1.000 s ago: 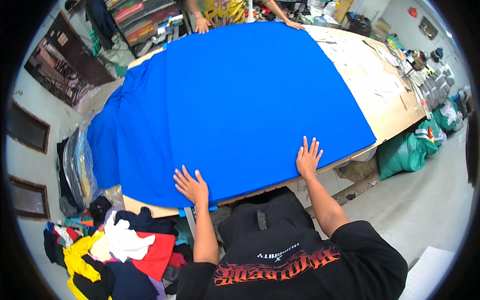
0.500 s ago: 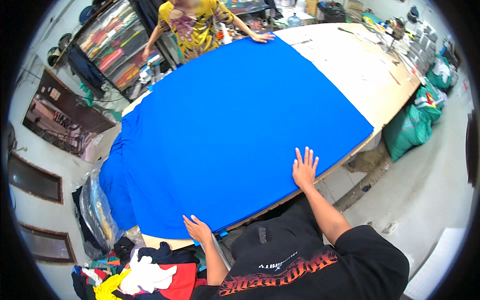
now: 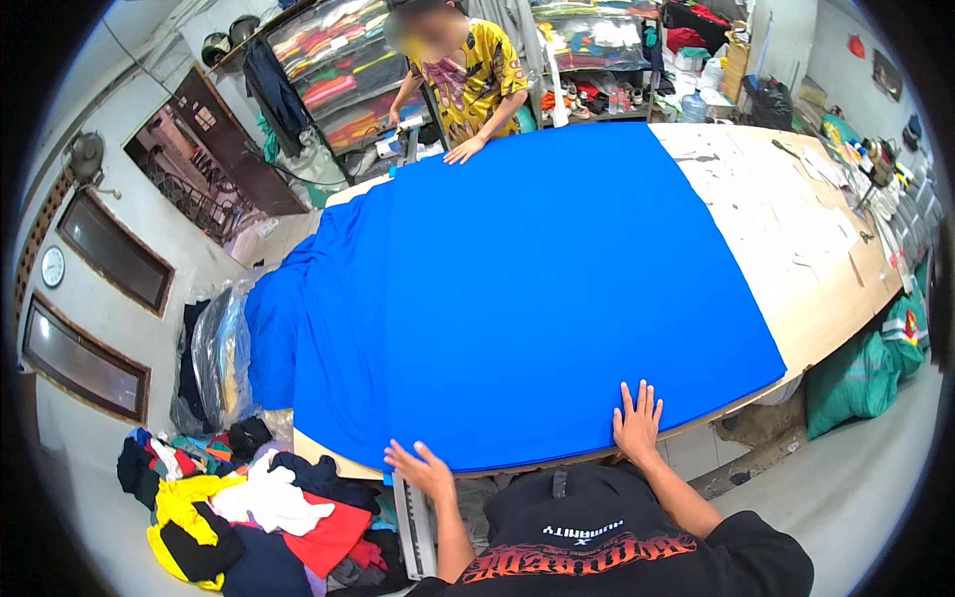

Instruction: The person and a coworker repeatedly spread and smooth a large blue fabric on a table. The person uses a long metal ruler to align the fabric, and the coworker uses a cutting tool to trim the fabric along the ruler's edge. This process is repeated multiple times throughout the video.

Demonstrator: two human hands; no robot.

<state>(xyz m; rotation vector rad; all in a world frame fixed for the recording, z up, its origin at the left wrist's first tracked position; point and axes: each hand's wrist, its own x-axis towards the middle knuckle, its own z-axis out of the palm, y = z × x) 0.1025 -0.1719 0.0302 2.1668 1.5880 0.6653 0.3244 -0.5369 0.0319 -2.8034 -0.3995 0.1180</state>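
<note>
A wide sheet of blue fabric (image 3: 557, 298) lies spread over a large wooden table (image 3: 816, 259). It is smooth in the middle and gathered in loose folds at the left end, where it hangs over the edge. My right hand (image 3: 638, 426) rests on the fabric near the close edge, fingers spread and empty. At the near left edge is my left hand (image 3: 423, 471), also open; whether its palm touches the cloth I cannot tell. Across the table stands a co-worker in a yellow patterned top (image 3: 473, 85), with one hand (image 3: 466, 150) on the fabric's far edge.
A heap of mixed clothes (image 3: 269, 517) lies at my lower left, beside a metal rail (image 3: 415, 527). Plastic-wrapped goods (image 3: 214, 358) stand past the table's left end. Green sacks (image 3: 854, 393) sit at the right. Shelves of folded, bagged fabric (image 3: 333, 75) line the back.
My view has tilted up and shifted left. The co-worker's hand has moved leftward along the fabric's far edge. My left hand's fingers are spread wider; my right hand stays on the cloth.
</note>
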